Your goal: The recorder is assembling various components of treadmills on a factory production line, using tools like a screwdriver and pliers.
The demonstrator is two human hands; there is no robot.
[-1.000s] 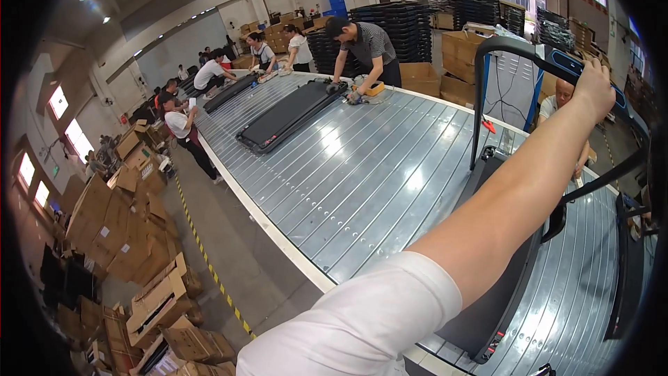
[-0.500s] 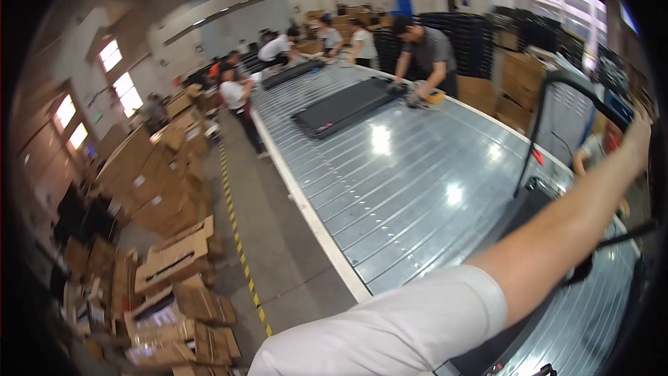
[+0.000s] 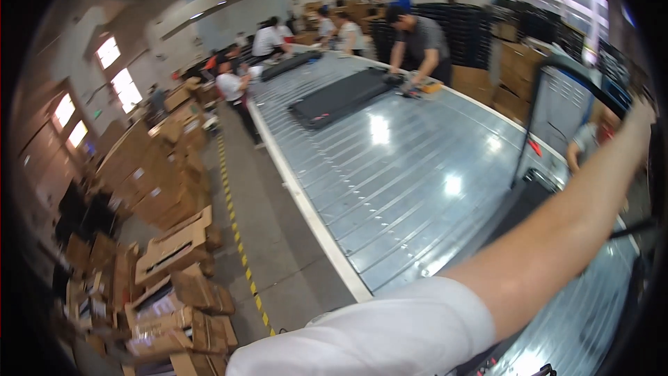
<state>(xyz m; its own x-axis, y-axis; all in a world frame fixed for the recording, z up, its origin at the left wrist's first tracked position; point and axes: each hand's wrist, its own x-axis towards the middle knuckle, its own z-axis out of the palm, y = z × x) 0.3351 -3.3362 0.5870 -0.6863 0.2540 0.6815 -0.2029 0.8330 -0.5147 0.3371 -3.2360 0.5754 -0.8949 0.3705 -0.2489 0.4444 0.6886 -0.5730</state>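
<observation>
My left arm stretches across the lower right of the view, and my left hand (image 3: 641,113) is at the right rim. Its fingers, partly lost at the dark edge, appear closed round the end of a black looped handrail (image 3: 583,75). The rail stands upright from a long, flat black machine (image 3: 509,219) that looks like a walking treadmill. That machine lies on a metal-topped table (image 3: 417,188), partly hidden beneath my arm. A small red piece (image 3: 534,147) shows by the rail's upright. My right hand does not appear.
Across the table a co-worker (image 3: 421,45) handles another flat black machine (image 3: 341,99); a third (image 3: 291,66) lies farther off. Another person (image 3: 588,143) is close on the right. Cartons (image 3: 156,184) crowd the left floor beyond a yellow-black line (image 3: 233,233).
The view has shifted slightly. My left hand stays at the handrail, which has barely moved. The person on the right now shows more, and the co-worker across the table has shifted a little.
</observation>
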